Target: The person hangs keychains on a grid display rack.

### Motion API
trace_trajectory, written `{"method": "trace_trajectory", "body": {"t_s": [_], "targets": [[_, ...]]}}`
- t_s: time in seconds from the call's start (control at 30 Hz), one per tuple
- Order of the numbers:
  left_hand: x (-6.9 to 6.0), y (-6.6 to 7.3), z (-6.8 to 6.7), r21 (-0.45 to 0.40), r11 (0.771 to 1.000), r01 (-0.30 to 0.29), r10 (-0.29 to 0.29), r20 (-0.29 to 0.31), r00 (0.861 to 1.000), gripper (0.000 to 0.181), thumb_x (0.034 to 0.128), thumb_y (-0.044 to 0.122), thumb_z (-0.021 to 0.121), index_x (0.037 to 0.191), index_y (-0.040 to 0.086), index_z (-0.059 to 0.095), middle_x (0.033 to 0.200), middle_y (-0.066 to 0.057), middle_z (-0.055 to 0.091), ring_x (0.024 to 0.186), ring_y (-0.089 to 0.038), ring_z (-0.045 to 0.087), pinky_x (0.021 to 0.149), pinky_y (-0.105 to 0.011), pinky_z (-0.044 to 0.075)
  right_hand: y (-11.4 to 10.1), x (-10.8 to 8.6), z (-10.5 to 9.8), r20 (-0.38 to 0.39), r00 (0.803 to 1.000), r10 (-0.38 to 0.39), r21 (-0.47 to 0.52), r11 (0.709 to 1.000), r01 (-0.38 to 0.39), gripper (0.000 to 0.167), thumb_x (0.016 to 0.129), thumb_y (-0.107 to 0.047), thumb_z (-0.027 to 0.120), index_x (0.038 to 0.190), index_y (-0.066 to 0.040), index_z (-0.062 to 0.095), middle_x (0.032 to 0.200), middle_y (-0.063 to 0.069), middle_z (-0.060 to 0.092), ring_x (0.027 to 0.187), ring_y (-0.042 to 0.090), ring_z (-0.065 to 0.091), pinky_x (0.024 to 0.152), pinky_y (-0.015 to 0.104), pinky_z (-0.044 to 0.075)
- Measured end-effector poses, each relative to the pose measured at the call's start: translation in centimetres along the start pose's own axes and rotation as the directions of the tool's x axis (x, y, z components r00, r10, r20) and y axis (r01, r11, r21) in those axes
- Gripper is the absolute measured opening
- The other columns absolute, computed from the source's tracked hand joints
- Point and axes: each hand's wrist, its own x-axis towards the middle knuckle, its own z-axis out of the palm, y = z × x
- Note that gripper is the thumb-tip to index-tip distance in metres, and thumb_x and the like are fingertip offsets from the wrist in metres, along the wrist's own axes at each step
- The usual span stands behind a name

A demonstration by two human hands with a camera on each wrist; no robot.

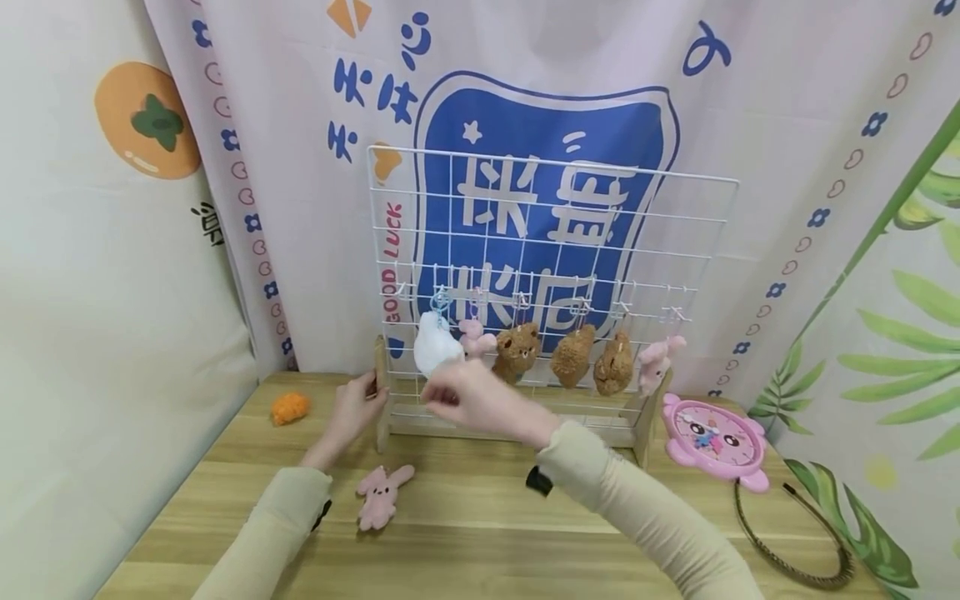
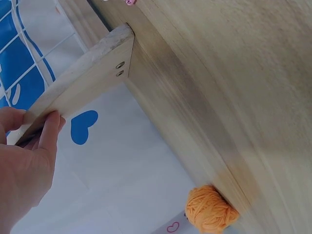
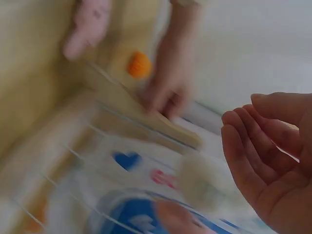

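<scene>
My left hand [image 1: 358, 410] grips the left wooden upright [image 2: 83, 73] of a stand, thumb on one side and fingers on the other. That stand carries a white wire grid [image 1: 555, 171]. In front of the grid is my right hand [image 1: 480, 398], just below a white plush [image 1: 433, 343] on a blue ring. Its fingers [image 3: 243, 146] are loosely bent with nothing between them. To the right hang a pink plush [image 1: 474, 337], a brown bear plush [image 1: 517, 350], two more brown plushes [image 1: 573, 357] and a pink plush [image 1: 656, 367]. A pink rabbit plush [image 1: 382, 498] lies on the table.
An orange ball of yarn [image 1: 289, 408] lies at the table's back left. On the right are a pink clock [image 1: 712, 437] and a dark braided headband [image 1: 795, 571]. A small black object [image 1: 538, 481] sits near my right sleeve. Printed cloth [image 1: 315, 250] hangs behind the grid.
</scene>
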Motion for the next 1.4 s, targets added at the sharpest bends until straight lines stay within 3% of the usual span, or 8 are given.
{"method": "trace_trajectory", "body": {"t_s": [0.1, 0.27, 0.47, 0.6, 0.83, 1.07, 1.27, 1.4], "targets": [[-0.1, 0.1, -0.2, 0.018, 1.000, 0.009, -0.009, 0.006, 1.000, 0.026, 0.0907, 0.001, 0.061, 0.113, -0.011, 0.064, 0.109, -0.033, 0.069, 0.102, -0.046, 0.069, 0.086, -0.050, 0.061, 0.9, -0.2, 4.1, 0.092, 0.996, 0.002, 0.024, 1.000, -0.005, 0.006, 0.090, -0.009, 0.070, 0.094, -0.006, 0.074, 0.088, 0.005, 0.076, 0.075, 0.007, 0.069, 0.069, 0.004, 0.052], [-0.1, 0.3, -0.4, 0.030, 0.999, 0.041, -0.041, 0.021, 0.999, 0.027, 0.0917, 0.004, 0.061, 0.115, -0.009, 0.064, 0.111, -0.031, 0.069, 0.105, -0.045, 0.069, 0.088, -0.049, 0.061, 2.6, 0.2, 9.6, 0.193, 0.978, 0.081, 0.046, 0.995, -0.092, 0.007, 0.092, -0.013, 0.069, 0.091, -0.010, 0.075, 0.086, 0.001, 0.076, 0.069, -0.004, 0.062, 0.064, 0.002, 0.049], [-0.2, 0.5, -0.4, 0.031, 0.999, 0.035, -0.036, 0.008, 0.999, 0.015, 0.0908, 0.005, 0.062, 0.100, -0.007, 0.065, 0.106, -0.030, 0.071, 0.101, -0.044, 0.070, 0.085, -0.050, 0.062, 5.1, 1.5, 14.1, 0.219, 0.951, 0.219, 0.039, 0.972, -0.232, 0.008, 0.091, -0.014, 0.069, 0.091, -0.011, 0.076, 0.085, 0.000, 0.076, 0.065, -0.006, 0.056, 0.058, 0.002, 0.044], [-0.2, 0.5, -0.4, 0.026, 0.999, 0.028, -0.028, 0.001, 1.000, 0.011, 0.0900, 0.005, 0.062, 0.093, -0.005, 0.064, 0.103, -0.031, 0.072, 0.100, -0.044, 0.070, 0.085, -0.051, 0.062, 6.1, 2.4, 16.1, 0.229, 0.934, 0.275, 0.000, 0.959, -0.283, 0.009, 0.090, -0.016, 0.070, 0.088, -0.011, 0.077, 0.081, -0.001, 0.075, 0.060, -0.006, 0.049, 0.055, 0.003, 0.039], [-0.2, 0.4, -0.3, 0.034, 0.999, 0.015, -0.014, -0.020, 1.000, 0.009, 0.0896, 0.006, 0.063, 0.090, -0.003, 0.063, 0.101, -0.030, 0.073, 0.099, -0.043, 0.071, 0.084, -0.051, 0.062, 6.4, 3.2, 17.8, 0.215, 0.915, 0.342, -0.037, 0.939, -0.342, 0.012, 0.087, -0.020, 0.074, 0.079, -0.011, 0.076, 0.072, -0.002, 0.072, 0.054, -0.003, 0.044, 0.048, 0.006, 0.035], [-0.2, 0.5, -0.2, 0.031, 0.999, 0.012, -0.011, -0.031, 0.999, 0.008, 0.0896, 0.006, 0.064, 0.088, -0.002, 0.063, 0.101, -0.029, 0.073, 0.099, -0.043, 0.071, 0.085, -0.051, 0.062, 5.9, 3.3, 18.1, 0.224, 0.903, 0.366, -0.030, 0.929, -0.368, 0.012, 0.086, -0.015, 0.073, 0.075, -0.010, 0.075, 0.069, -0.001, 0.072, 0.053, -0.001, 0.046, 0.049, 0.007, 0.036], [-0.1, 0.4, -0.2, 0.032, 0.999, 0.000, 0.001, -0.035, 0.999, 0.007, 0.0890, 0.005, 0.064, 0.087, -0.002, 0.063, 0.101, -0.029, 0.073, 0.098, -0.042, 0.071, 0.084, -0.051, 0.062, 5.7, 2.9, 17.6, 0.243, 0.901, 0.360, -0.010, 0.930, -0.368, 0.022, 0.084, -0.008, 0.070, 0.063, -0.011, 0.068, 0.053, -0.009, 0.053, 0.046, -0.001, 0.037, 0.044, 0.009, 0.030], [-0.1, 0.3, -0.1, 0.049, 0.999, 0.000, 0.002, -0.039, 0.999, 0.007, 0.0887, 0.004, 0.065, 0.086, -0.002, 0.062, 0.098, -0.028, 0.074, 0.096, -0.042, 0.072, 0.083, -0.051, 0.062, 5.9, 2.5, 17.4, 0.264, 0.904, 0.336, -0.027, 0.939, -0.342, 0.020, 0.082, -0.009, 0.070, 0.063, -0.011, 0.067, 0.052, -0.012, 0.046, 0.045, -0.002, 0.034, 0.042, 0.009, 0.028]]}}
